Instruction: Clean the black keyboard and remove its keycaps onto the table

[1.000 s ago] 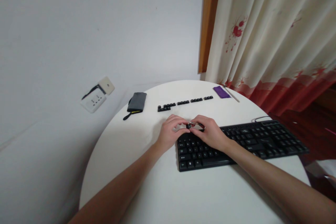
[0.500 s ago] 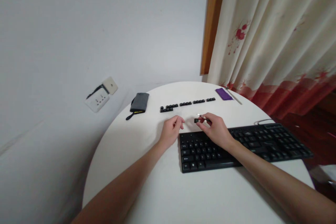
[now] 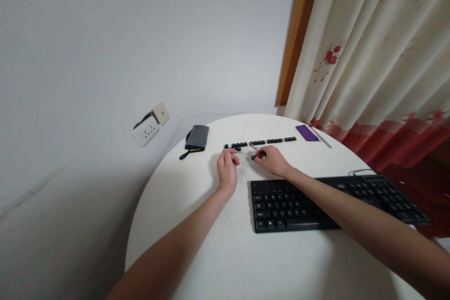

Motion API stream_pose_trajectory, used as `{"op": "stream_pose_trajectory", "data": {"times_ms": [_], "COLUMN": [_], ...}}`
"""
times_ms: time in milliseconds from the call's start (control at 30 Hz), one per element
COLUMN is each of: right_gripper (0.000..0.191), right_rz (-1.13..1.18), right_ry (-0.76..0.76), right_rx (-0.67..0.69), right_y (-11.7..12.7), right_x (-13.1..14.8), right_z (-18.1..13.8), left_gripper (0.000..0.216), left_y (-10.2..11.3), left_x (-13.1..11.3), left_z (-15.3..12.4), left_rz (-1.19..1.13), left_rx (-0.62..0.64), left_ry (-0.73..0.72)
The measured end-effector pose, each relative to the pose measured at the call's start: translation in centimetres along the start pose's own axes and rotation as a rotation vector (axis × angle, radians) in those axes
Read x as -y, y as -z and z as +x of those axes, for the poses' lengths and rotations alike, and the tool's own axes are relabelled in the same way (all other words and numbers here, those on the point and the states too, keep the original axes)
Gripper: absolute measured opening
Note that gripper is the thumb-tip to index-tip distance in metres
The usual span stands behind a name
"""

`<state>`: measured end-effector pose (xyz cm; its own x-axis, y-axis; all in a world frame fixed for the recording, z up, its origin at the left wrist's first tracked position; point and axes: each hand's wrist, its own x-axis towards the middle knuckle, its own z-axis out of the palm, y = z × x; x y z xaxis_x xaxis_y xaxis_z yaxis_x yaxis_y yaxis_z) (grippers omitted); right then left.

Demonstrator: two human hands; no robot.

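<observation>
My right hand (image 3: 273, 161) is closed on a small black keycap (image 3: 253, 157), pinched at the fingertips. A thin metal-tipped tool (image 3: 254, 147) with a dark handle, perhaps a keycap puller, is also in its grip. My left hand (image 3: 228, 168) holds nothing that shows, its fingers loosely bent and apart. It is beside the short front row of keycaps (image 3: 238, 149), partly covering it. Behind both hands runs a longer row of keycaps (image 3: 274, 140) in small groups. The black keyboard (image 3: 281, 223) lies below my right forearm, which hides part of it.
On the round white table (image 3: 197, 187) a grey pouch (image 3: 197, 137) with a black loop lies at the back left. A folded purple cloth (image 3: 307, 133) and a thin pale stick (image 3: 322, 138) are at the back right. A wall socket (image 3: 146, 131) is on the left.
My right hand has moved away from the keyboard and left, toward the keycap rows, carrying the keycap and tool. My left hand has moved forward to the short row. The view has shifted slightly.
</observation>
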<state>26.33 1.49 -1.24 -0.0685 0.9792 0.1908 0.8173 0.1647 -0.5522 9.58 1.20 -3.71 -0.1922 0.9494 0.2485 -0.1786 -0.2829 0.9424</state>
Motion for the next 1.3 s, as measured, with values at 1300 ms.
{"op": "stream_pose_trajectory", "data": {"times_ms": [1300], "right_gripper": [0.018], "right_rz": [-0.154], "right_ry": [-0.280], "right_rx": [-0.036], "right_y": [-3.7], "right_x": [2.4], "right_z": [3.8], "left_gripper": [0.033], "left_y": [-0.2], "left_x": [0.3], "left_z": [0.7], "left_rz": [-0.201], "left_rx": [-0.100], "left_ry": [0.079]}}
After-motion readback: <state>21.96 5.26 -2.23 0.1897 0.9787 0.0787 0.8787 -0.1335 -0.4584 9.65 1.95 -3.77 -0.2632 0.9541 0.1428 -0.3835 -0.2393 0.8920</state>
